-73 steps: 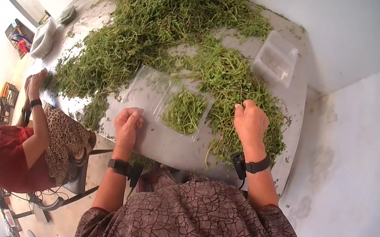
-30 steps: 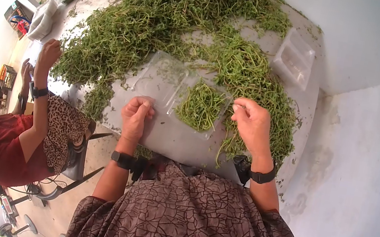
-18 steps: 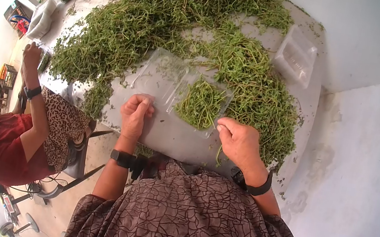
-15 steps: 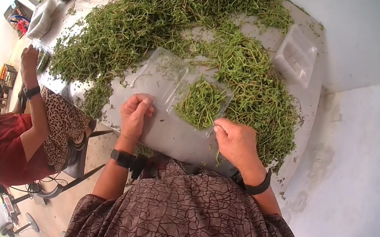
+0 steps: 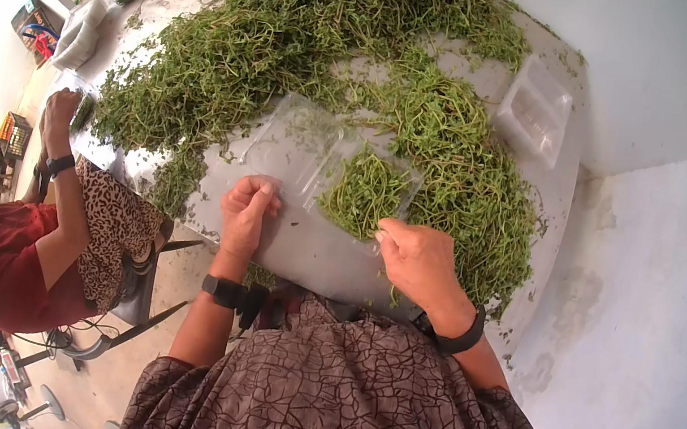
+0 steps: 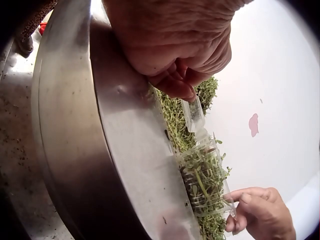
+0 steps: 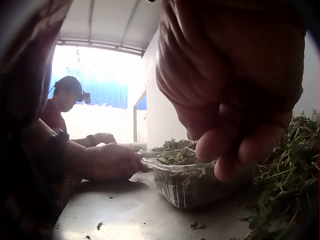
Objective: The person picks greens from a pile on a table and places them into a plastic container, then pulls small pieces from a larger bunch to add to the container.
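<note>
A clear plastic clamshell container (image 5: 409,191) lies opened flat on the table, its compartment heaped with green leafy stems (image 5: 366,189) and its lid (image 5: 291,138) folded out to the left. My left hand (image 5: 248,209) pinches the lid's near edge between thumb and fingers; in the left wrist view the left hand (image 6: 175,50) grips that corner of clear plastic. At the container's near right edge, my right hand (image 5: 421,264) has its fingers curled, thumb and forefinger pinching at stem ends there. From the right wrist, my right hand (image 7: 235,100) hides part of the container wall (image 7: 177,187).
A big heap of greens (image 5: 301,35) covers the table's back, and a second pile (image 5: 477,173) runs down the right. Empty clear containers (image 5: 535,110) stand at the back right. A seated person (image 5: 35,236) works at the left end. The rounded metal table edge (image 6: 70,100) is in front.
My right hand has come from the right-hand pile to the container's near right edge, then shifted slightly left along it. My left hand has kept its hold on the lid.
</note>
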Demonstrator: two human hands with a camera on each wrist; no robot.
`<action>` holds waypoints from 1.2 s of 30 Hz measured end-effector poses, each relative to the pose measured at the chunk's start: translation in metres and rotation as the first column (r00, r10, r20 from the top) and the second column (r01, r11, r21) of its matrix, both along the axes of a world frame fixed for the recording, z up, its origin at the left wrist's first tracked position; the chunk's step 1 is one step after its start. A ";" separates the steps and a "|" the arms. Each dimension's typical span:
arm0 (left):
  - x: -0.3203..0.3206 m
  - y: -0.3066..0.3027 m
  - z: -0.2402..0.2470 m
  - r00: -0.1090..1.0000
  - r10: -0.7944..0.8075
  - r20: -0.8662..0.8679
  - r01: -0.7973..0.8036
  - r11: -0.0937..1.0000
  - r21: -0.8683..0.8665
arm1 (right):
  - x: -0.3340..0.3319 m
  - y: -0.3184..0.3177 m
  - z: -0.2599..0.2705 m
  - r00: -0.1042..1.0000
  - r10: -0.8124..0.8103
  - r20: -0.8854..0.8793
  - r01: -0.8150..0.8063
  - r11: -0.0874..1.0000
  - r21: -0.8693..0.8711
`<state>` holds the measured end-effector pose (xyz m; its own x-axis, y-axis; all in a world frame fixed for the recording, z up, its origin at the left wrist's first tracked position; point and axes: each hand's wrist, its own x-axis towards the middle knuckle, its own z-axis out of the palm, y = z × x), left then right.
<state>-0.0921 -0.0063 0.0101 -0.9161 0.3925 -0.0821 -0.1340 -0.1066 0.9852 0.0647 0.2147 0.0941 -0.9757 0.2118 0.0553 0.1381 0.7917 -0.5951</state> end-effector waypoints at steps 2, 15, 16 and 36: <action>0.001 0.001 0.001 1.000 0.001 0.017 -0.001 1.000 0.013 | -0.001 0.000 0.004 1.000 -0.015 -0.023 0.015 1.000 0.006; 0.001 0.000 -0.003 1.000 0.008 -0.007 -0.008 1.000 0.011 | -0.004 -0.002 -0.004 0.995 0.094 -0.018 -0.092 0.992 0.085; 0.002 0.001 0.000 1.000 0.012 -0.010 -0.012 1.000 -0.015 | -0.004 0.000 -0.003 0.995 0.086 -0.042 -0.083 0.994 0.068; 0.001 -0.001 -0.003 1.000 0.009 0.012 -0.009 1.000 0.006 | -0.012 0.058 -0.018 0.894 -0.445 0.056 0.412 0.863 0.291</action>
<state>-0.0909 -0.0073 0.0067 -0.9184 0.3851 -0.0912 -0.1452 -0.1133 0.9829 0.0525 0.2732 0.0760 -0.7945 0.6043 0.0599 0.5556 0.7631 -0.3301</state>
